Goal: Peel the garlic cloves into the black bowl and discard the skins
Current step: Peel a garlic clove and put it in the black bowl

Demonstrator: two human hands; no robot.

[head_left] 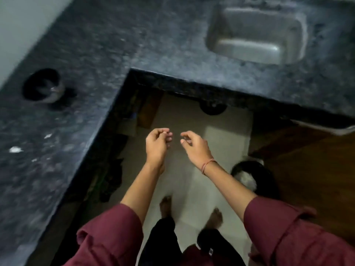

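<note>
Left hand (157,145) and right hand (194,145) are hovering apart, curled; whether holding skins I cannot tell. Bowl (56,92) is sitting left on the counter (99,54). Probably discarding skins; next is gathering the counter's scraps (15,149)

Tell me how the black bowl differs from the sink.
The black bowl is round and dark; the sink is rectangular and pale grey metal. The bowl stands on the countertop at the left; the sink is sunk into it at the upper right. The sink looks much larger. Both open upward on the same dark speckled countertop.
</note>
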